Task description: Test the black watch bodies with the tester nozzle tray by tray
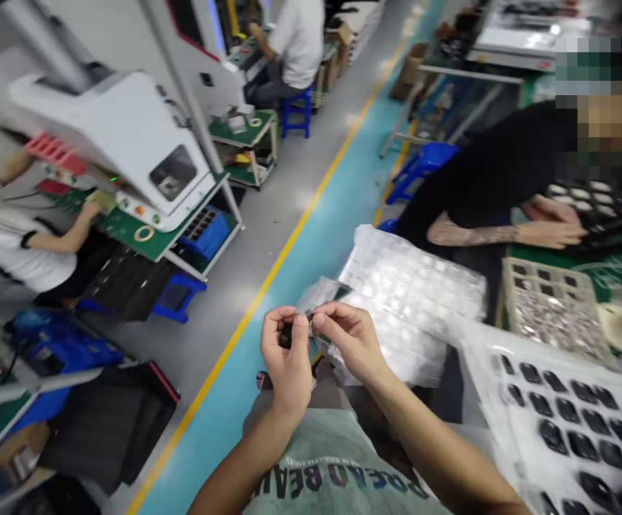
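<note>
In the head view, my left hand (289,350) is closed around a small black part (286,336), most of it hidden by the fingers and palm. My right hand (349,336) pinches at the same spot, thumb and forefinger together beside the left thumb. Whatever lies between the right fingertips is too small to make out. Both hands are held up above my lap. Just past my right hand spreads a translucent tray sheet (397,286) with rows of pockets.
Rows of black parts (568,409) lie on a white sheet at the right. Beyond them stands a tray of small shiny pieces (558,315). A co-worker in black (482,172) sits there. Left of the yellow floor line (268,282) are a white machine (112,136) and another worker (26,243).
</note>
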The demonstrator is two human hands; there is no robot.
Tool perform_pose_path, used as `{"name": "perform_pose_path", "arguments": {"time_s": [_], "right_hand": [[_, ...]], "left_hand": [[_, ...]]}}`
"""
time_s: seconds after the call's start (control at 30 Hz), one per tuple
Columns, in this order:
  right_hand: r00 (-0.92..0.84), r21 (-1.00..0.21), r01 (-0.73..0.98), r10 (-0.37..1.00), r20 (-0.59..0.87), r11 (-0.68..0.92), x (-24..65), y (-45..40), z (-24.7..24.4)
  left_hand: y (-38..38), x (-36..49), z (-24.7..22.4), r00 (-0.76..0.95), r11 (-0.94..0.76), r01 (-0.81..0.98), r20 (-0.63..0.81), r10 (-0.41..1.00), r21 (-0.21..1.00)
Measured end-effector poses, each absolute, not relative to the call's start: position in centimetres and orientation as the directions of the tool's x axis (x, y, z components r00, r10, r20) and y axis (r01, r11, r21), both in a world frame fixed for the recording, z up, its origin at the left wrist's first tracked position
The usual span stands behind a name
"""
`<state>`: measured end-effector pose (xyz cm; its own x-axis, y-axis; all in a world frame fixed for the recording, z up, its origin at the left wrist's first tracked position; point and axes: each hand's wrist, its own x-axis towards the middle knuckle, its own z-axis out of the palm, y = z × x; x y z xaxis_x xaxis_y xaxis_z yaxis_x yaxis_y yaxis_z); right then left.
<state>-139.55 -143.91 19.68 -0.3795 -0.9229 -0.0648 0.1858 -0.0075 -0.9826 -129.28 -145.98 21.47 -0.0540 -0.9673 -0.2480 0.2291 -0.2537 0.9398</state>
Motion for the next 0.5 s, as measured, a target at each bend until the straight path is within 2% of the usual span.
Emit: {"name": "perform_pose_path", "arguments": {"time_s": [0.17,0.27,0.4,0.5], "right_hand": [[-0.057,-0.984,0.175,-0.998,-0.039,0.028,-127.0,-146.5,20.7],[0.133,-0.986,0.163,-0.991,-0.001,0.023,-119.9,-147.3,21.1],[0.358,-0.991,0.130,-0.933,0.025,0.024,-111.5,-147.5,20.7],[0.592,-0.995,0.081,-0.806,0.008,0.050,-104.9,-147.1,20.2]], "left_hand": [[-144.9,-116.3,22.5,0.249,-0.128,0.245,-0.190,-0.950,0.961],[-143.7,-109.5,22.6,0.398,-0.068,0.373,-0.226,-0.889,0.925],[-140.9,-100.5,22.2,0.478,0.072,0.720,-0.419,-0.772,0.690],[-137.6,-94.3,21.9,0.596,0.252,0.761,-0.491,-0.635,0.598]]}}
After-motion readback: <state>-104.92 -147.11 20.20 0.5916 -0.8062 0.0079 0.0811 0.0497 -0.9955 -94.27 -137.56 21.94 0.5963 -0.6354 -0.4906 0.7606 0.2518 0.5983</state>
